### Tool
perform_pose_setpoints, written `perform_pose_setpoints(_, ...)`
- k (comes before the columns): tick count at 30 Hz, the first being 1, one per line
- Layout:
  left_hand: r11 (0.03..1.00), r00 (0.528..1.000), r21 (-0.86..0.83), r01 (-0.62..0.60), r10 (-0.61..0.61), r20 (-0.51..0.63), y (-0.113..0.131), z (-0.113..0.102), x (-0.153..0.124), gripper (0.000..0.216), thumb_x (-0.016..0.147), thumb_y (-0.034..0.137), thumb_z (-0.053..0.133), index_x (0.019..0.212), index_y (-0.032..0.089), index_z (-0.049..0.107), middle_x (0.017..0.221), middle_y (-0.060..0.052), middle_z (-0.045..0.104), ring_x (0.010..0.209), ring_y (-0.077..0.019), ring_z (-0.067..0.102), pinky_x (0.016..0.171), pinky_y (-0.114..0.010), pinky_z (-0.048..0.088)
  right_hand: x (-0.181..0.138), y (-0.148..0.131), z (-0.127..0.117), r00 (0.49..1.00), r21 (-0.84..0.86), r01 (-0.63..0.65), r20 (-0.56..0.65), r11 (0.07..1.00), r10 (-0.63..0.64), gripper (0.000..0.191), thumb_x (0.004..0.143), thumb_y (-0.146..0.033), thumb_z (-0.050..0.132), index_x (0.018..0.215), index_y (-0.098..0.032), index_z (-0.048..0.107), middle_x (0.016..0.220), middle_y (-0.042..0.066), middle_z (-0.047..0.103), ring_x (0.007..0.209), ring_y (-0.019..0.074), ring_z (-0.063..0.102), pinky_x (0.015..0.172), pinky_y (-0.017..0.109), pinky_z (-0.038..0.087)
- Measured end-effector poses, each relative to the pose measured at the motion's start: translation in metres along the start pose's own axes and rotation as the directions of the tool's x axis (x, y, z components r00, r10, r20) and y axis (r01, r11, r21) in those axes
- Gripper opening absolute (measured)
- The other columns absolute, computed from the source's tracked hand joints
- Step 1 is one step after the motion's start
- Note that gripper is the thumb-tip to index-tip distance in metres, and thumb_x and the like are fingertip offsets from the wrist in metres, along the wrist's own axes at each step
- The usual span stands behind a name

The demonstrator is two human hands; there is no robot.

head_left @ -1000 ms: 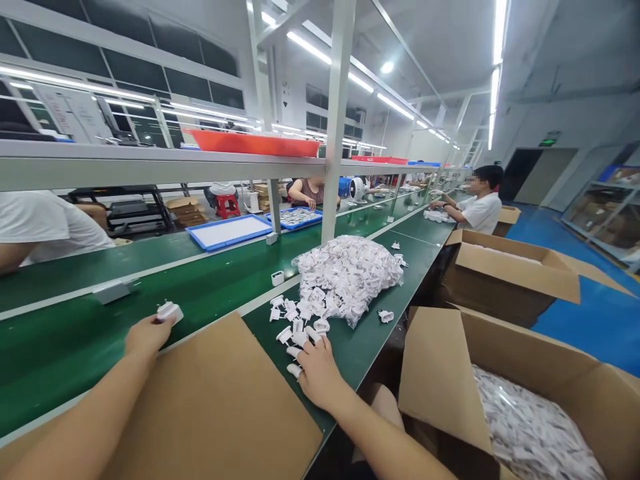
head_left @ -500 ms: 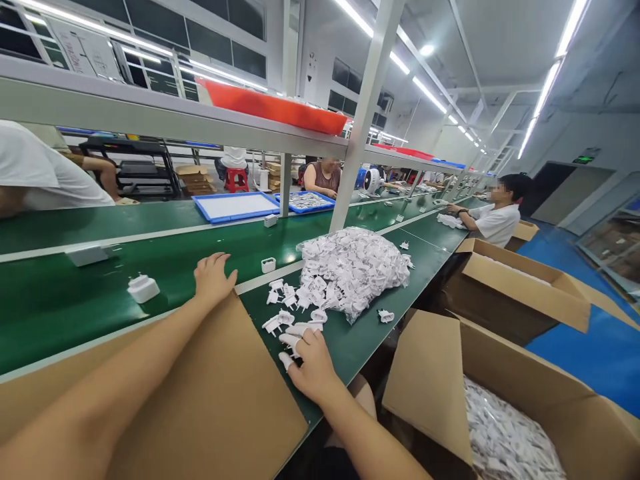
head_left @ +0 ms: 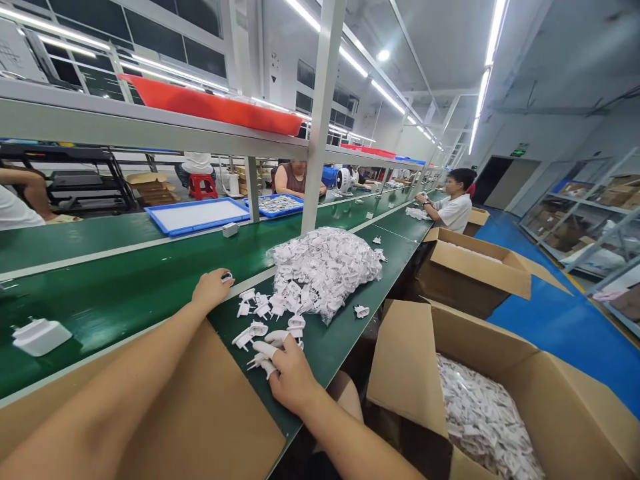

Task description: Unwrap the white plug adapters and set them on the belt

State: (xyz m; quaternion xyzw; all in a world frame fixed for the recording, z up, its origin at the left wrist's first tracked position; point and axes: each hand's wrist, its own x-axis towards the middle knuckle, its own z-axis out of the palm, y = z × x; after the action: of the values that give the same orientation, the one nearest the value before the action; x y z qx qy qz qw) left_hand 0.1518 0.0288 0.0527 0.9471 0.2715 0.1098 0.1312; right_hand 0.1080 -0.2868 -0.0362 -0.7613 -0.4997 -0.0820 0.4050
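Note:
My left hand [head_left: 211,289] reaches over the green belt and closes round a small white plug housing [head_left: 227,276] at the belt's edge. My right hand [head_left: 287,373] rests on the green table with its fingers pinched on a white plug piece [head_left: 261,361]. Loose white plug pieces [head_left: 260,308] lie scattered between the two hands. Behind them sits a big heap of white plug pieces [head_left: 325,267] in clear plastic. A finished white plug [head_left: 40,335] lies on the belt far left.
A flat cardboard sheet [head_left: 200,413] lies under my left forearm. An open carton of white parts [head_left: 480,413] stands at my right, another carton [head_left: 475,267] behind it. Blue trays [head_left: 197,217] sit across the belt. Other people work further down the line.
My left hand has let go of the finished white plug, which now lies far left on the belt, and moved right to the small housing. My right hand has stayed among the loose pieces.

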Motion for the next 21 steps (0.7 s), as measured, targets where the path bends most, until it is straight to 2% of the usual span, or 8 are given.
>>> perform_pose_setpoints(4, 0.994, 0.992, 0.040, -0.102, 0.104, -0.065, -0.004, -0.025, -0.047, 0.063, 0.102, 0.051, 0.038, 0.146, 0.013, 0.063, 0.136, -0.021, 0.070, 0.135, -0.0393, 0.058, 0.105, -0.047, 0.050, -0.001, -0.003, -0.005, 0.994, -0.154, -0.057, 0.079, 0.986, 0.070, 0.063, 0.087, -0.010, 0.061, 0.148, -0.024, 0.066, 0.120, 0.012, 0.067, 0.108, 0.0288, 0.060, 0.099, 0.045, 0.053)
perform_pose_setpoints(7, 0.989, 0.988, 0.064, -0.134, 0.138, -0.070, -0.014, -0.041, -0.098, 0.066, 0.101, 0.056, 0.038, 0.144, 0.015, 0.067, 0.123, -0.021, 0.073, 0.133, -0.0402, 0.057, 0.101, -0.049, 0.050, -0.003, -0.007, -0.009, 0.994, -0.229, -0.080, 0.055, 0.970, 0.095, 0.061, 0.087, -0.014, 0.064, 0.147, -0.022, 0.067, 0.109, 0.013, 0.068, 0.106, 0.0307, 0.060, 0.105, 0.053, 0.047)
perform_pose_setpoints(10, 0.990, 0.993, 0.070, -0.120, 0.121, -0.008, -0.024, -0.042, -0.152, 0.063, 0.100, 0.062, 0.039, 0.137, 0.023, 0.072, 0.114, -0.018, 0.075, 0.117, -0.0391, 0.066, 0.085, -0.046, 0.053, -0.003, -0.016, -0.018, 0.990, -0.110, -0.129, -0.068, 0.986, 0.122, 0.049, 0.089, -0.014, 0.063, 0.134, -0.025, 0.076, 0.111, 0.011, 0.071, 0.109, 0.0286, 0.063, 0.113, 0.053, 0.043)
perform_pose_setpoints(12, 0.994, 0.996, 0.058, -0.091, 0.089, 0.030, -0.028, -0.035, -0.185, 0.060, 0.098, 0.064, 0.042, 0.132, 0.027, 0.075, 0.116, -0.015, 0.076, 0.110, -0.0387, 0.069, 0.079, -0.045, 0.052, 0.001, -0.024, -0.025, 0.955, 0.132, -0.211, -0.181, 0.968, 0.233, 0.033, 0.093, -0.019, 0.064, 0.120, -0.026, 0.082, 0.112, 0.010, 0.075, 0.110, 0.0273, 0.066, 0.111, 0.050, 0.047)
perform_pose_setpoints(14, 0.999, 0.999, 0.002, -0.039, 0.038, 0.032, -0.028, -0.025, -0.211, 0.056, 0.097, 0.062, 0.046, 0.128, 0.028, 0.077, 0.125, -0.013, 0.076, 0.114, -0.0387, 0.069, 0.081, -0.045, 0.052, 0.008, -0.035, -0.031, 0.898, 0.481, -0.282, -0.172, 0.830, 0.405, 0.026, 0.093, -0.031, 0.071, 0.115, -0.023, 0.083, 0.113, 0.010, 0.078, 0.110, 0.0266, 0.071, 0.106, 0.046, 0.054)
perform_pose_setpoints(16, 0.993, 1.000, -0.115, 0.005, -0.002, 0.030, -0.025, -0.015, -0.228, 0.053, 0.096, 0.060, 0.049, 0.127, 0.028, 0.077, 0.133, -0.009, 0.074, 0.119, -0.0373, 0.068, 0.087, -0.044, 0.053, 0.015, -0.045, -0.034, 0.848, 0.721, -0.355, -0.020, 0.595, 0.530, 0.034, 0.086, -0.042, 0.080, 0.112, -0.020, 0.082, 0.108, 0.009, 0.080, 0.105, 0.0260, 0.075, 0.103, 0.045, 0.058)
perform_pose_setpoints(18, 0.962, 0.999, -0.270, 0.030, -0.020, 0.042, -0.022, -0.007, -0.237, 0.053, 0.092, 0.063, 0.057, 0.126, 0.028, 0.078, 0.133, -0.008, 0.074, 0.118, -0.0349, 0.068, 0.091, -0.042, 0.054, 0.019, -0.053, -0.034, 0.813, 0.794, -0.413, 0.100, 0.446, 0.574, 0.043, 0.079, -0.049, 0.086, 0.109, -0.018, 0.082, 0.100, 0.008, 0.081, 0.100, 0.0258, 0.076, 0.101, 0.045, 0.061)
perform_pose_setpoints(21, 0.865, 0.982, -0.490, 0.107, -0.015, 0.187, -0.019, 0.000, -0.242, 0.076, 0.077, 0.072, 0.074, 0.136, 0.024, 0.073, 0.105, -0.008, 0.076, 0.092, -0.0295, 0.070, 0.077, -0.037, 0.054, 0.019, -0.060, -0.030, 0.787, 0.790, -0.460, 0.153, 0.405, 0.598, 0.047, 0.073, -0.051, 0.090, 0.105, -0.017, 0.082, 0.095, 0.008, 0.081, 0.097, 0.0259, 0.077, 0.098, 0.045, 0.063)
